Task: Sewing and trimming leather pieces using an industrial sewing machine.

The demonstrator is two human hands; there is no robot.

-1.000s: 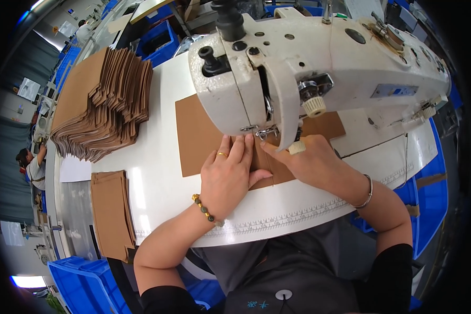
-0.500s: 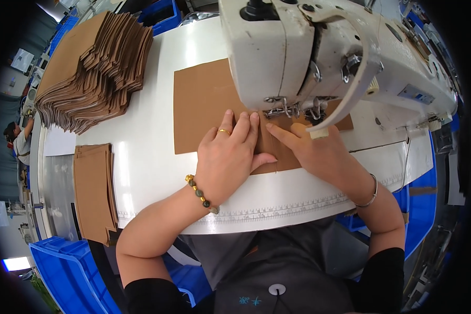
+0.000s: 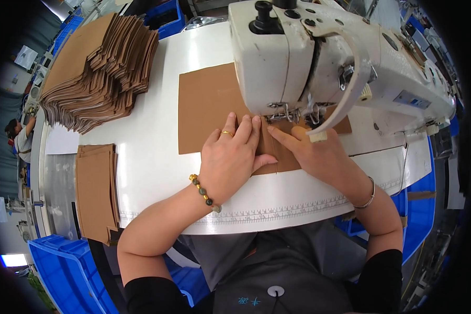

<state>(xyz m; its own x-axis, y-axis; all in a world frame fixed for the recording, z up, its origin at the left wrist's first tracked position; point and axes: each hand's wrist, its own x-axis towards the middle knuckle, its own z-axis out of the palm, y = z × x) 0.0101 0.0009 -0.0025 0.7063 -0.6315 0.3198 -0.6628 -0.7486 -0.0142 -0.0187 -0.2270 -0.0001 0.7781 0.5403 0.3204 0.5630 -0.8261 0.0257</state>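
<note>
A flat brown panel (image 3: 206, 112), of leather or a similar sheet, lies on the white table under the head of a white sewing machine (image 3: 261, 68). My left hand (image 3: 230, 152) rests flat on the panel, fingers stretched toward the presser foot (image 3: 283, 116) and thumb out to the side. My right hand (image 3: 319, 154) presses on the panel to the right, its index finger extended close to the foot. Some of its other fingers are partly hidden by the machine's curved white guard (image 3: 350, 99). The needle itself is too small to make out.
A tall stack of brown panels (image 3: 97, 73) stands at the far left, with a smaller pile (image 3: 96, 191) nearer me. A ruler strip (image 3: 293, 212) runs along the table's front edge. Blue bins (image 3: 70, 267) stand below. Another person (image 3: 23, 138) is at the far left.
The whole view has shifted slightly, with the machine and stacks a little farther right and lower. Both hands keep nearly the same pose on the panel.
</note>
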